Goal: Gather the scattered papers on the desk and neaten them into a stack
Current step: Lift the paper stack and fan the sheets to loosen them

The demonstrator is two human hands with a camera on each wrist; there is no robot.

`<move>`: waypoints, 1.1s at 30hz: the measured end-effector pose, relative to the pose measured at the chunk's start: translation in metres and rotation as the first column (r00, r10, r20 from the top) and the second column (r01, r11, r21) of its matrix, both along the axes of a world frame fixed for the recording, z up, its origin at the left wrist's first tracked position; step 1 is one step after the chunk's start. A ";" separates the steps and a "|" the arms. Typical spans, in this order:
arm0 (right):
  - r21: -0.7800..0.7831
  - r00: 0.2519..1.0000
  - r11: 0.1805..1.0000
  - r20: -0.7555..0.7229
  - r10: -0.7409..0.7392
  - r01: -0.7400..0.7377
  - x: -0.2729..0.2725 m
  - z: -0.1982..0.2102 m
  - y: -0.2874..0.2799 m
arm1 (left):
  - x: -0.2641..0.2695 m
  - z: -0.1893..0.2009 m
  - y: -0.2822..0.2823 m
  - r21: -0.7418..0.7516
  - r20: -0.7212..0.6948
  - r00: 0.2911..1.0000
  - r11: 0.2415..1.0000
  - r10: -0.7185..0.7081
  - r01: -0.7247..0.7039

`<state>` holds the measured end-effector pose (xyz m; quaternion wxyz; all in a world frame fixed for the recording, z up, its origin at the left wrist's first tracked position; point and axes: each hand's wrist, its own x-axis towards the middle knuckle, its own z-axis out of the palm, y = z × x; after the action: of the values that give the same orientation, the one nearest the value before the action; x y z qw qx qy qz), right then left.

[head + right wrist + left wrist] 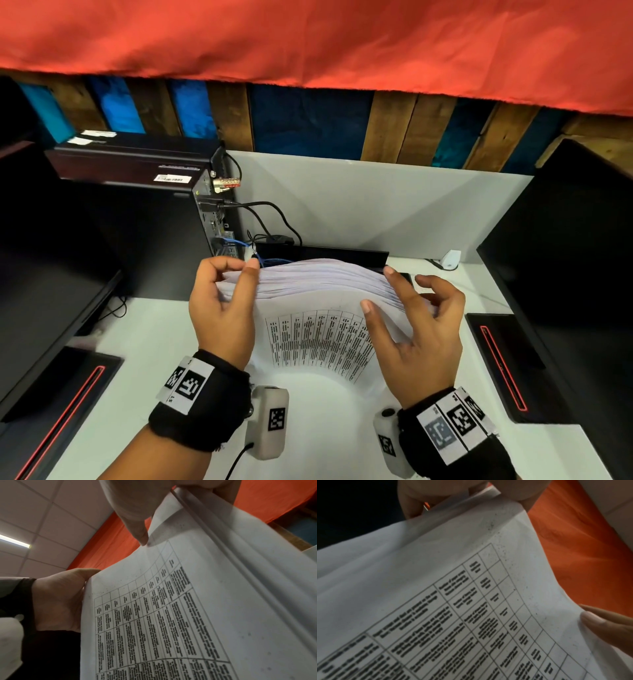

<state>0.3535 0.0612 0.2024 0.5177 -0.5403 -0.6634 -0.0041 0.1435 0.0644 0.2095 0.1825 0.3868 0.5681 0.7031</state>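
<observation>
A thick stack of white papers (pixel 318 308) stands on edge on the white desk (pixel 325 411), bowed toward me, its front sheet printed with a table. My left hand (pixel 238 270) grips the stack's left edge, thumb in front and fingers curled behind. At the right edge my right hand (pixel 394 291) pinches it, thumb on the front sheet, index finger along the top. The left wrist view is filled by the front sheet (pixel 436 574), with the left fingers (pixel 412 500) at its top corner. In the right wrist view the right thumb (pixel 133 513) presses on the sheet (pixel 188 601).
Dark monitors stand at the left (pixel 51 257) and right (pixel 565 257). A black computer tower (pixel 164 222) with cables (pixel 267 212) sits at the back left. Behind the stack are a low black bar (pixel 325 251) and a white partition (pixel 376 205). Red cloth hangs above.
</observation>
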 end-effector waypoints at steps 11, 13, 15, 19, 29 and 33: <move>-0.272 0.774 0.896 -0.622 0.114 -0.351 0.022 -0.012 0.010 | -0.030 -0.022 -0.006 0.053 0.129 0.848 0.858 -0.514 0.512; -0.314 0.679 0.795 -0.716 0.160 -0.518 0.032 -0.024 0.018 | -0.036 -0.029 -0.004 0.009 0.199 0.784 0.801 -0.588 0.598; -0.316 0.587 0.668 -0.778 0.225 -0.674 0.040 -0.031 0.027 | -0.041 -0.035 -0.002 -0.064 0.238 0.741 0.751 -0.628 0.658; -0.304 0.469 0.471 -0.836 0.285 -0.828 0.042 -0.032 0.037 | -0.046 -0.042 0.005 -0.161 0.312 0.655 0.642 -0.688 0.750; -0.479 0.628 0.514 -0.762 0.160 -0.712 0.043 -0.045 0.041 | -0.047 -0.045 0.008 -0.267 0.364 0.621 0.561 -0.694 0.784; -0.427 0.639 0.654 -0.761 0.112 -0.624 0.036 -0.042 0.039 | -0.041 -0.047 0.010 -0.250 0.369 0.668 0.623 -0.647 0.741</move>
<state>0.3899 0.0999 0.1603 0.4831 -0.4881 -0.4856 0.5409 0.1022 0.0745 0.1623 0.5806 0.4448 0.4703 0.4938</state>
